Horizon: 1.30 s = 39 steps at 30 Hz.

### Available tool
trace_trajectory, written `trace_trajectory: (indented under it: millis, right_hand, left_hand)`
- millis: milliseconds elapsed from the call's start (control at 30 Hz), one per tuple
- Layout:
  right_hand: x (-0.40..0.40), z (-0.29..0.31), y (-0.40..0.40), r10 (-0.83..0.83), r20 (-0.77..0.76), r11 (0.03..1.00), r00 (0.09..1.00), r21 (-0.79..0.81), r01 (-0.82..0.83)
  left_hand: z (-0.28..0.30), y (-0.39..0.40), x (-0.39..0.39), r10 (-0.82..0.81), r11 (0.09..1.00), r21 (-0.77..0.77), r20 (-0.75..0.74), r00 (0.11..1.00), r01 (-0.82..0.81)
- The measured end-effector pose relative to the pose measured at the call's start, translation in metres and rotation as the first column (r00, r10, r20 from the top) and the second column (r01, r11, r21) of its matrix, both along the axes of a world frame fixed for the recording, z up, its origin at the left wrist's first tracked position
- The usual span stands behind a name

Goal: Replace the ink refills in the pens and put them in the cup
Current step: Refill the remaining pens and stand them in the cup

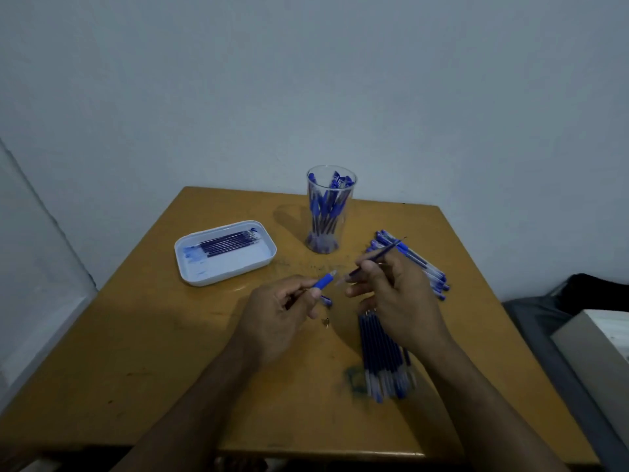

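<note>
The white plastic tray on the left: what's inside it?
The white plastic tray holds a row of dark blue ink refills along its far side. Blue smears mark its floor; nothing covers it.

Clear glossy plastic cup (332, 212), white plastic tray (224, 264), scuffed wood table (170, 352).

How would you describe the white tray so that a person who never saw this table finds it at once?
Start from the wooden table and look at its far left part, left of the clear cup full of blue pens. The white tray lies there, shallow with rounded corners. It alone is white and holds a row of dark refills.
</note>
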State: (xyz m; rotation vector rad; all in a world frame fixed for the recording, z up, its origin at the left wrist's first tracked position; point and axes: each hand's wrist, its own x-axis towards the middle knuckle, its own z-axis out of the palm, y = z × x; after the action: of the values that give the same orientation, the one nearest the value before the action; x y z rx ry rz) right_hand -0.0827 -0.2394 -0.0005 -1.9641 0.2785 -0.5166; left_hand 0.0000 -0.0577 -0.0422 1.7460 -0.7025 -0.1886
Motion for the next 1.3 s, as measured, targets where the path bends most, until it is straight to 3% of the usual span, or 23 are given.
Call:
trace_trajectory:
  millis: [133,200,600,833,967,1233,1300]
  right_hand:
    - [-0.001,0.009,0.006,-0.005,0.079,0.960,0.997,0.281,-0.017]
    - [-0.001,0.011,0.009,0.013,0.096,0.936,0.995,0.349,-0.046]
    - [-0.003,0.006,0.013,0.023,0.122,0.947,0.992,0.314,-0.060]
    - [-0.007,0.006,0.005,0.087,0.043,0.944,0.995,0.315,-0.096]
    - [-0.008,0.005,0.002,0.050,0.047,0.897,0.998,0.437,-0.065]
    - [-0.007,0.000,0.008,0.127,-0.094,0.972,0.987,0.209,-0.105]
    - [-0.005,-0.002,0.007,0.068,-0.146,0.997,0.987,-0.012,-0.071]
  left_hand:
    - [-0.001,-0.002,-0.003,-0.008,1.000,0.015,0.017,1.000,0.008]
    - [-0.002,-0.002,-0.003,-0.013,1.000,0.017,0.022,1.000,0.012]
    - [-0.003,-0.001,-0.004,-0.022,1.000,0.011,0.042,0.999,0.021]
    - [-0.005,-0.002,-0.006,-0.036,0.999,0.017,0.064,0.997,0.035]
    - [-0.006,-0.002,-0.006,-0.031,0.999,0.011,0.048,0.998,0.031]
    - [-0.007,0.000,-0.002,-0.009,1.000,-0.022,-0.005,1.000,0.009]
    - [-0.008,0.000,0.001,0.035,0.997,-0.069,-0.069,0.997,-0.040]
